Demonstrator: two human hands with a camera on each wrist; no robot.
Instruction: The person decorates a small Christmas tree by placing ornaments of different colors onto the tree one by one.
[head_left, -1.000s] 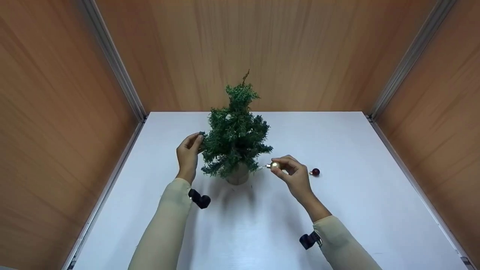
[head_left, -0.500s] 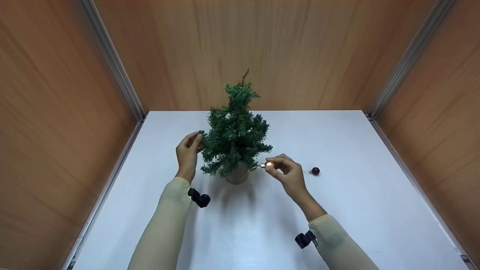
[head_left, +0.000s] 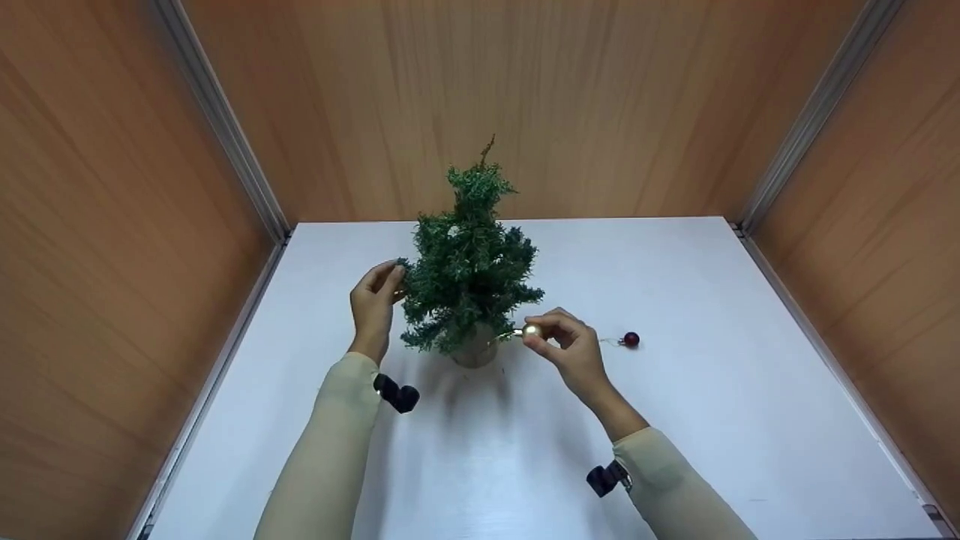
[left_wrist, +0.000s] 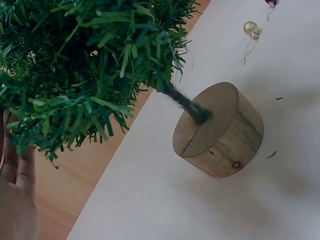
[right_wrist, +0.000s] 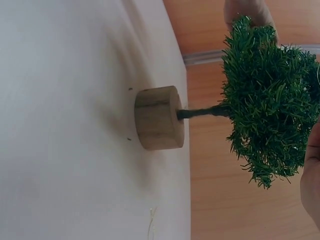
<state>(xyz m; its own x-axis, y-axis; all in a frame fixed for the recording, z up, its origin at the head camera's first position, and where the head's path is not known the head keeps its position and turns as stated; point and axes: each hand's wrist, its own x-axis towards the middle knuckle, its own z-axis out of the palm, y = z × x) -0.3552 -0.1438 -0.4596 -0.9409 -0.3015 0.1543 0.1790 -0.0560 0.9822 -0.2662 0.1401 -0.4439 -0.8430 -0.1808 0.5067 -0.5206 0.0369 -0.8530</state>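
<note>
A small artificial Christmas tree (head_left: 472, 262) stands upright on a round wooden base (left_wrist: 220, 130). My left hand (head_left: 373, 304) pinches a branch tip at the tree's left side; in the left wrist view its fingers run behind the green foliage. Low at the tree's right, my right hand (head_left: 566, 345) pinches a gold bauble (head_left: 532, 331) between thumb and fingers. The bauble's cap and thin string point left, overlapping the lower branches and the base in the head view. In the right wrist view only part of my right hand (right_wrist: 311, 177) shows, and the bauble's ball is out of frame.
A dark red bauble (head_left: 631, 340) lies on the white table (head_left: 712, 420) right of my right hand. Another gold bauble (left_wrist: 251, 28) lies near it in the left wrist view, hidden in the head view. Wood panels (head_left: 862, 225) enclose the back and sides.
My right hand has moved slightly left with the gold bauble, bringing its string over the tree's lower right. My left hand keeps hold of the branch, hardly moving.
</note>
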